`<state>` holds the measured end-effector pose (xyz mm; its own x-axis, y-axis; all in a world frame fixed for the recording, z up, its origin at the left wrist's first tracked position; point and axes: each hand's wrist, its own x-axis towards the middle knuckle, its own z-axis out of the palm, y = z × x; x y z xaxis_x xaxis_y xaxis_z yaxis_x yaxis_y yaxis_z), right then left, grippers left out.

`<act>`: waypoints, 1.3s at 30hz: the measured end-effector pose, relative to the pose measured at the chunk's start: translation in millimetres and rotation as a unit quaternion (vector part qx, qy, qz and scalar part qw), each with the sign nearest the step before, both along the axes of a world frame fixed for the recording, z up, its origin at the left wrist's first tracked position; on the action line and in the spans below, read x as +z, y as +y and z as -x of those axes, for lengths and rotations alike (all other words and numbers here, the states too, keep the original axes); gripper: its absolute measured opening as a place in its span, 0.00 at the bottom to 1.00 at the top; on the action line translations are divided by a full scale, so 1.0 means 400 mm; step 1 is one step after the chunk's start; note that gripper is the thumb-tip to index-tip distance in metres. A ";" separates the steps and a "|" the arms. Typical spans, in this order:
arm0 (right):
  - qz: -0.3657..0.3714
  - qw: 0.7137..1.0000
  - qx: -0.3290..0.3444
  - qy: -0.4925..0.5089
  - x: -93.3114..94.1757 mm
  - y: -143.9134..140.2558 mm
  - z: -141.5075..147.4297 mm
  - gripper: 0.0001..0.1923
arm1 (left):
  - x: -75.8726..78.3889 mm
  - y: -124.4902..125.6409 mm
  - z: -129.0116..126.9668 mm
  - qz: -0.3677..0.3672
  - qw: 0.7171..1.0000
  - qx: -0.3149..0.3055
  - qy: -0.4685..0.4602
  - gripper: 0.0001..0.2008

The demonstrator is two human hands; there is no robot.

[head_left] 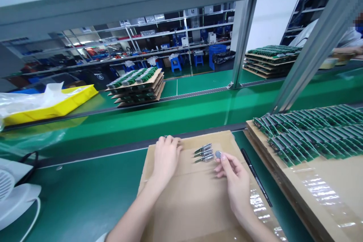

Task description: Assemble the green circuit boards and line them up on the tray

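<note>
My right hand [234, 179] pinches a coin cell [218, 154], a small round silver disc, between thumb and fingers. Just left of it, several small green circuit boards [203, 153] lie in a short slanted row on a cardboard sheet [193, 204]. My left hand [166, 157] is at the sheet's far left edge, its fingers curled down and closed. A sliver of something dark green shows past its fingertips, but the hand hides what it is.
A black pen [256, 177] lies right of the sheet. Farther right, rows of circuit boards [309, 132] cover another cardboard stack. Beyond the metal frame stand layered board stacks [137, 87] and a yellow tray [51, 107]. A white fan [14, 193] is at left. A co-worker's arm [347, 51] shows far right.
</note>
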<state>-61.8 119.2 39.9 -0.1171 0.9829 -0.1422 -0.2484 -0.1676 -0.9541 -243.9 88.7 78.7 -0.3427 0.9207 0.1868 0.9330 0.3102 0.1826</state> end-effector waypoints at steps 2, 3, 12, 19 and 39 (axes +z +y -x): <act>0.002 1.000 0.001 0.001 -0.003 0.000 0.001 0.18 | -0.016 -0.023 0.032 0.000 0.997 0.023 0.068 0.11; 0.004 1.000 0.002 0.002 -0.004 0.000 0.001 0.18 | -0.026 -0.031 0.046 -0.001 0.995 0.026 0.093 0.10; 0.010 1.000 0.013 0.001 -0.005 0.002 0.003 0.19 | -0.044 -0.056 0.055 -0.146 0.970 0.065 -0.185 0.05; 0.004 1.000 0.023 0.001 0.000 -0.007 0.003 0.18 | -0.004 -0.126 -0.064 -0.231 0.500 0.194 -0.811 0.10; -0.238 0.937 0.184 -0.178 -0.020 -0.052 -0.014 0.08 | -0.044 -0.148 -0.177 -0.145 0.439 0.094 -0.882 0.31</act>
<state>-56.1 98.5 31.7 -0.4899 0.8466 0.2083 0.0906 0.2870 -0.9536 -173.1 29.7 61.1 -0.2550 0.8700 -0.4220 -0.7757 0.0766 0.6265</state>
